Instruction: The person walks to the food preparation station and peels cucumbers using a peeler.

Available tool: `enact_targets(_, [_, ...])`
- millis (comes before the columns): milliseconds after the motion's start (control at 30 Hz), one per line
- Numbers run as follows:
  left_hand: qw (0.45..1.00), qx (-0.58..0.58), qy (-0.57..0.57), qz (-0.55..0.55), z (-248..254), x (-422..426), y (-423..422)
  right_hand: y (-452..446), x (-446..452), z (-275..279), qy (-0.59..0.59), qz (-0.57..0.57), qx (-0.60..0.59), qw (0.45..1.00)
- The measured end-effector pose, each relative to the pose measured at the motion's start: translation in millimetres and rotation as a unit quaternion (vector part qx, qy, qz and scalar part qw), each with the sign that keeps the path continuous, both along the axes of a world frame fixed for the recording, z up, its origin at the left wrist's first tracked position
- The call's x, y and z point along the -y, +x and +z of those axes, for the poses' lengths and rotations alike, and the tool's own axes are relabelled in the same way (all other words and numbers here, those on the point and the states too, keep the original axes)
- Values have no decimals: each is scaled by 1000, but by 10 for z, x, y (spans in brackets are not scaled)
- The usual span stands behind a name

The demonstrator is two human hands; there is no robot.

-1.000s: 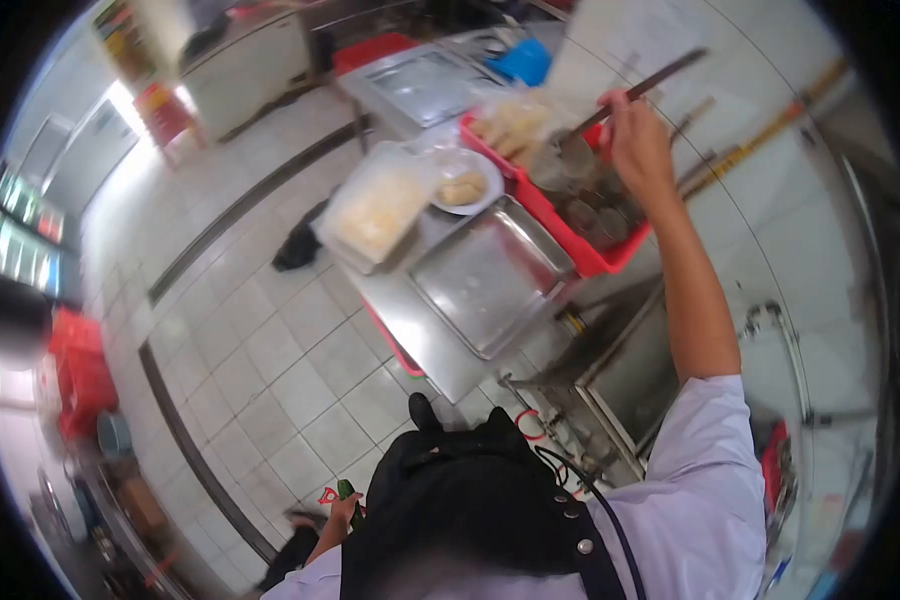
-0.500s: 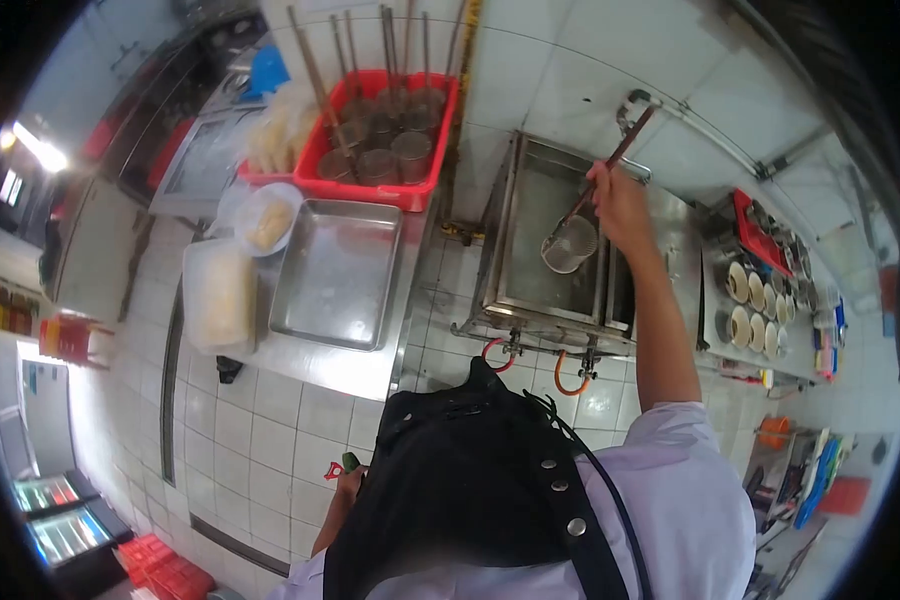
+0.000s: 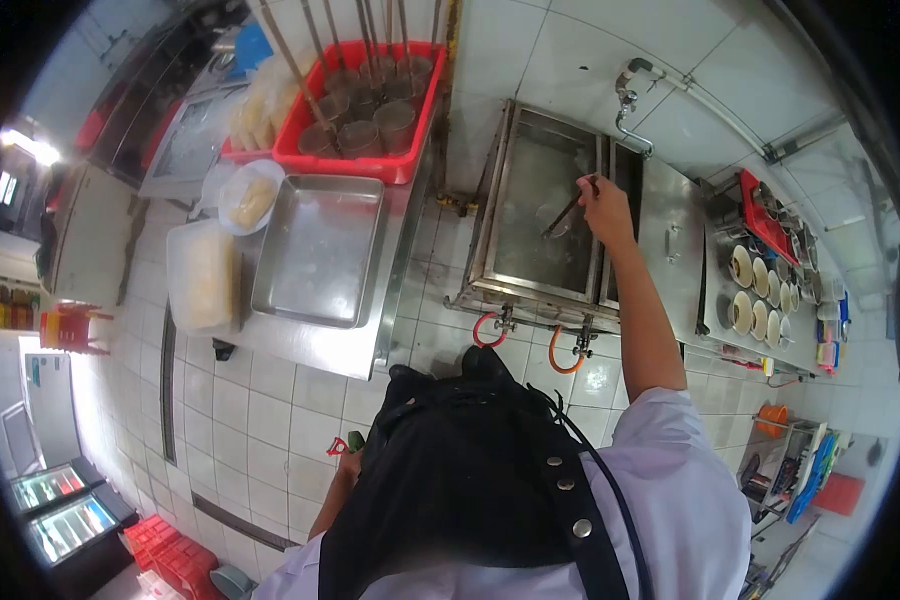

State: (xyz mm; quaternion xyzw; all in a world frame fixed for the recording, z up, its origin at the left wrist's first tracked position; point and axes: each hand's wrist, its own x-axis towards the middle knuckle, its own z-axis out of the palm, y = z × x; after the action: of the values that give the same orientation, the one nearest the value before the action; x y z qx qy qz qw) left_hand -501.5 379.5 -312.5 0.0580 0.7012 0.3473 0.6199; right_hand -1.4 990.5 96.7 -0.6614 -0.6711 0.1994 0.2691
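My right hand [image 3: 606, 208] is closed around the long dark handle of a noodle strainer [image 3: 556, 220]. The strainer's wire basket sits low in the cloudy water of a steel boiling tank [image 3: 500, 200], only faintly visible under the surface. At my left side, by the black apron [image 3: 440, 480], my left hand [image 3: 349, 466] is closed on a small green and red object [image 3: 354, 441]. Its kind cannot be made out, and the apron partly covers that arm.
Left of the tank, a steel table [image 3: 368, 345] bears a shallow metal tray [image 3: 320, 250], a plastic container [image 3: 202, 280] and a red basket [image 3: 350, 165] of long-handled strainers. Several bowls [image 3: 760, 275] stand at right. A tap [image 3: 627, 105] is on the wall; hoses [image 3: 567, 350] hang below the tank.
The strainer has gone down from above the water into it, its handle now lower with my right hand. My left hand still holds the green and red object.
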Motion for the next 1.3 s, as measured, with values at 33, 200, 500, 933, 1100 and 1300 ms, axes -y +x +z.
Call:
enact_targets(33, [1000, 1, -3, 5, 0, 75, 8, -7, -7, 17, 4, -11, 3, 1000])
enact_targets(200, [999, -4, -36, 7, -75, 124, 95, 164, -101, -42, 36, -50, 52, 997])
enact_targets(500, [975, -147, -102, -129, 1117, -364, 141, 357, -139, -200, -88, -19, -91, 992])
enact_targets(933, [983, -124, -75, -113, -182, 281, -332, -40, -103, 1497, 101, 10, -55, 993])
enact_targets(1100, [986, -109, -62, -110, -433, 121, -615, -288, -75, 1407, 168, 14, 12, 986])
enact_targets(1300, [981, -126, -87, -119, 1025, -658, -914, -492, 5, 1023, 99, -29, 14, 995])
